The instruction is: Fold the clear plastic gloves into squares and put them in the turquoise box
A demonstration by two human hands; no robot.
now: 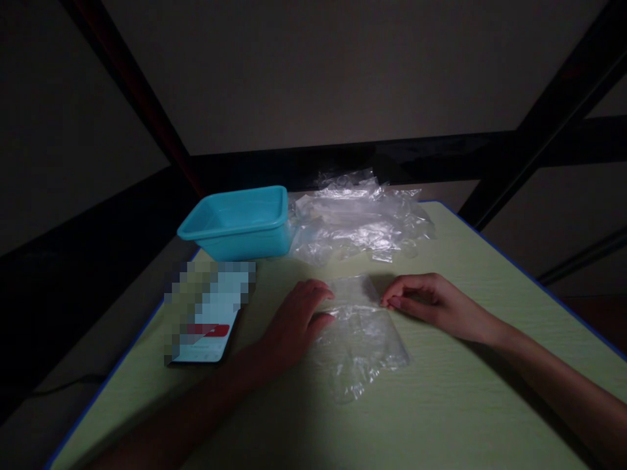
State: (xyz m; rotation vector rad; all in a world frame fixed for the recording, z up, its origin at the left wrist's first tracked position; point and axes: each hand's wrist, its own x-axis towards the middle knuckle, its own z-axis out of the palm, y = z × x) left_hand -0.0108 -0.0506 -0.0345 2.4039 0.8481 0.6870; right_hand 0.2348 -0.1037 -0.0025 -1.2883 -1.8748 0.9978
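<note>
A clear plastic bag (360, 336) lies flat on the pale green table (465, 405) in front of me. My left hand (296, 320) rests on the bag's left upper edge, fingers curled and pinching the plastic. My right hand (426, 301) pinches the bag's right upper edge with fingertips pressed together. Both hands hold the same bag at its top, about a hand's width apart.
A heap of several clear plastic bags (357, 222) lies at the table's far edge. Left of it stands a turquoise plastic tub (240, 225). A phone (208, 320) with a lit screen lies at the left. Dark bars cross behind the table.
</note>
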